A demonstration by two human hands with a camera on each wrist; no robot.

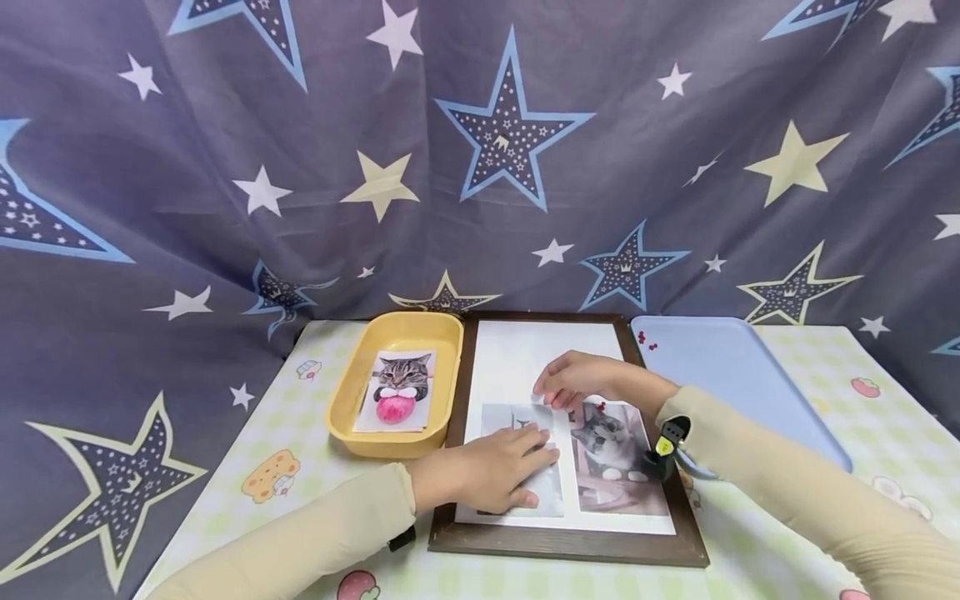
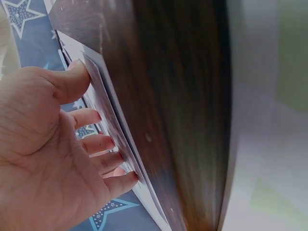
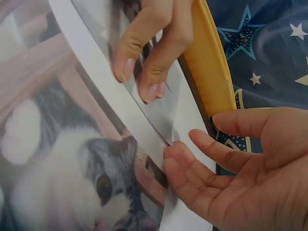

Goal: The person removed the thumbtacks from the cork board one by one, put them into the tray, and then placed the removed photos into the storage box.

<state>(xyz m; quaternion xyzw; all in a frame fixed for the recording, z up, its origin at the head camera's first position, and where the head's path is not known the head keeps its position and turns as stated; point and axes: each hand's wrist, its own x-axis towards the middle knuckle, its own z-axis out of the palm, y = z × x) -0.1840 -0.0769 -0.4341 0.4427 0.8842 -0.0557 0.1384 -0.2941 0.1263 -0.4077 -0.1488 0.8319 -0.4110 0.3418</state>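
A brown-framed white board (image 1: 551, 358) lies on the table with two photos on it. The left, greyish photo (image 1: 553, 492) is partly covered by my left hand (image 1: 498, 468), whose spread fingers press it against the board. In the right wrist view, fingertips of my right hand (image 3: 250, 168) touch that photo's upper right corner, with the thumb apart from them. Beside it lies the right photo (image 1: 611, 467), showing a grey and white cat. A small red piece (image 1: 602, 407) sits at this photo's top edge. In the left wrist view, my left thumb and fingertips rest along the photo's edge.
Left of the board stands a yellow tray (image 1: 341, 392) with a tabby cat photo (image 1: 393, 392) inside. To the right lies a blue tray (image 1: 735, 375) with several small red pieces (image 1: 652, 346). A checkered cloth covers the table, and a starry curtain (image 1: 480, 167) hangs behind.
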